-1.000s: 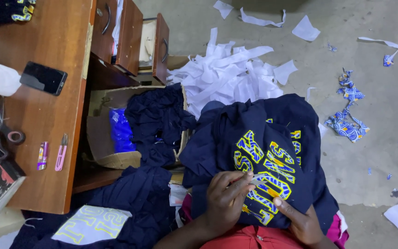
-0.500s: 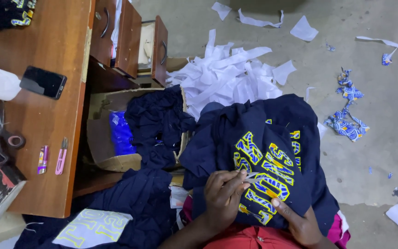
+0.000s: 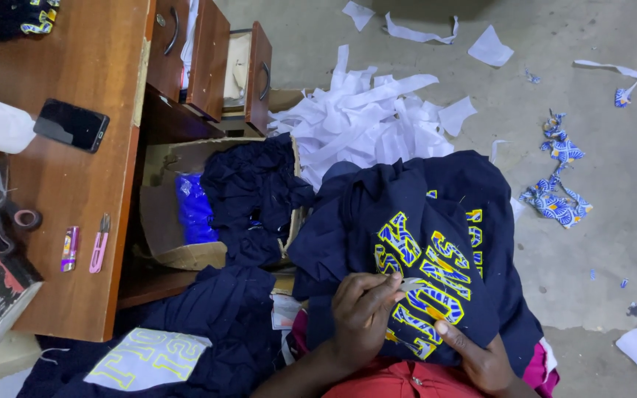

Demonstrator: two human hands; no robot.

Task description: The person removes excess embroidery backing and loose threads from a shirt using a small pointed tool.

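Observation:
A navy shirt (image 3: 436,214) with yellow and blue lettering (image 3: 429,280) lies over my lap. My left hand (image 3: 363,313) rests on the lettering, its fingertips pinching a thin pale strip of backing at the print. My right hand (image 3: 477,357) grips the lower edge of the shirt, thumb on the fabric beside the letters. Another navy garment (image 3: 208,324) with a pale printed patch (image 3: 149,357) lies at my lower left.
A wooden desk (image 3: 75,184) at left carries a black phone (image 3: 71,125), scissors (image 3: 5,210), a lighter and a small pink tool. Its drawers (image 3: 215,63) stand open. A cardboard box (image 3: 178,221) holds dark clothes and a blue bag. White paper strips (image 3: 366,121) and scraps litter the concrete floor.
My left hand's fingers have shifted slightly along the lettering, drawing the pale strip up. The shirt and my right hand stay nearly where they were.

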